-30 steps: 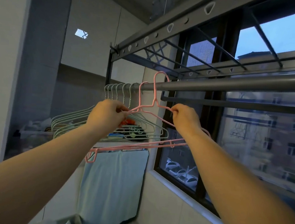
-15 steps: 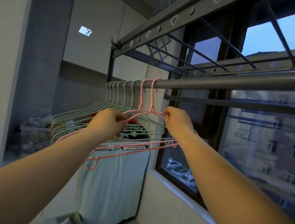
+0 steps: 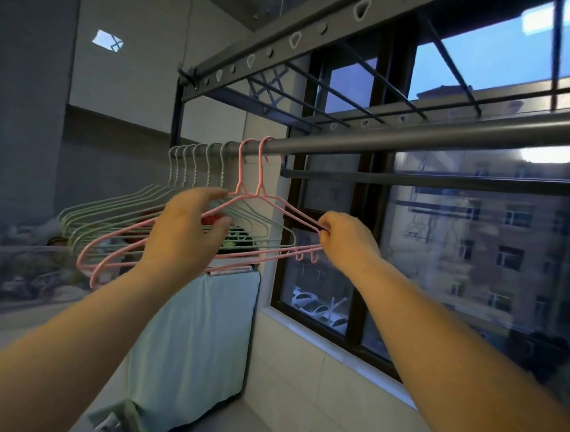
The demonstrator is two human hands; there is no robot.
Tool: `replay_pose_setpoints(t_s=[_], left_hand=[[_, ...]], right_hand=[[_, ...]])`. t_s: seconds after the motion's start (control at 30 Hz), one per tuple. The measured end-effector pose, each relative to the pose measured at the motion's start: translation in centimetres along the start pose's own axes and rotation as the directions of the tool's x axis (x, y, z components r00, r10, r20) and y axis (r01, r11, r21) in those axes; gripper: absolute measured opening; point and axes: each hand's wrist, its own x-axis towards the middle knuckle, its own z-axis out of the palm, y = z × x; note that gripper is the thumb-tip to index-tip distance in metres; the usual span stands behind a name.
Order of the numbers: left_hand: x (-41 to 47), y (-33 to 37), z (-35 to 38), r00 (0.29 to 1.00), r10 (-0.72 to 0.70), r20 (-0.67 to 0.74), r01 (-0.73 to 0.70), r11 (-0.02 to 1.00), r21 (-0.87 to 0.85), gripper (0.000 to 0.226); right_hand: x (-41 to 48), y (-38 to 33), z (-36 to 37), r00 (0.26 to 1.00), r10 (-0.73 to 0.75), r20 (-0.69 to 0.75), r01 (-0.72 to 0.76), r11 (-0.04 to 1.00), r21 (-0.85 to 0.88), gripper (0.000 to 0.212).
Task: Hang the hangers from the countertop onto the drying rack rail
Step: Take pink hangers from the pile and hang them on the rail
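Note:
Two pink wire hangers (image 3: 259, 193) hang by their hooks on the grey drying rack rail (image 3: 419, 141), just right of several pale green hangers (image 3: 113, 209). My right hand (image 3: 346, 241) pinches the right shoulder of the pink hangers near its outer end. My left hand (image 3: 187, 232) is at their left shoulder. Its fingers and thumb are spread apart, and the pink wire passes through the gap without being pinched.
A thinner lower bar (image 3: 449, 184) runs under the rail in front of the window (image 3: 477, 265). A light blue towel (image 3: 195, 338) hangs below the hangers. A cluttered countertop (image 3: 27, 263) lies at the far left, and a perforated upper rack beam (image 3: 290, 42) runs overhead.
The second pink hanger's hook went over the rail beside the first. My right hand slid outward along the shoulder, and my left hand loosened its grip.

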Motion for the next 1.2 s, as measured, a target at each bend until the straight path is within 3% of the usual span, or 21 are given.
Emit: replay_pose_setpoints(t_s=[0.1, 0.17, 0.27, 0.37, 0.53, 0.73, 1.0, 1.2], left_hand=[[-2.3, 0.8, -0.1, 0.988, 0.022, 0.154, -0.011, 0.997, -0.070, 0.027], [-4.0, 1.2, 0.4, 0.951, 0.030, 0.307, -0.004, 0.996, -0.084, 0.023], [-6.5, 2.3, 2.3, 0.824, 0.036, 0.566, 0.020, 0.995, -0.093, 0.017], [-8.9, 4.5, 5.1, 0.715, 0.073, 0.695, 0.048, 0.987, -0.153, 0.017], [-14.2, 11.4, 9.5, 0.632, 0.210, 0.746, 0.060, 0.947, -0.317, 0.015], [-23.2, 23.7, 14.3, 0.513, 0.374, 0.772, 0.069, 0.879, -0.471, 0.019], [-41.1, 45.2, 14.7, 0.361, 0.594, 0.718, 0.096, 0.743, -0.663, 0.025], [-52.5, 57.2, 13.4, 0.197, 0.676, 0.710, 0.154, 0.693, -0.704, 0.025]], right_hand=[[-3.0, 0.1, -1.0, 0.999, 0.046, 0.011, -0.045, 0.998, -0.037, 0.013], [-5.4, 0.4, -1.5, 0.997, 0.077, 0.021, -0.076, 0.996, -0.045, 0.020], [-9.7, 2.3, -2.8, 0.986, 0.148, 0.071, -0.141, 0.986, -0.084, 0.027], [-14.6, 5.3, -5.4, 0.958, 0.240, 0.158, -0.215, 0.964, -0.158, 0.031], [-23.7, 11.5, -11.3, 0.877, 0.445, 0.182, -0.387, 0.878, -0.282, 0.031], [-38.3, 18.0, -21.6, 0.757, 0.649, 0.072, -0.576, 0.716, -0.394, 0.026], [-62.0, 23.8, -37.4, 0.484, 0.872, -0.071, -0.803, 0.411, -0.432, 0.031], [-76.9, 25.5, -46.8, 0.234, 0.950, -0.206, -0.899, 0.130, -0.418, 0.030]])
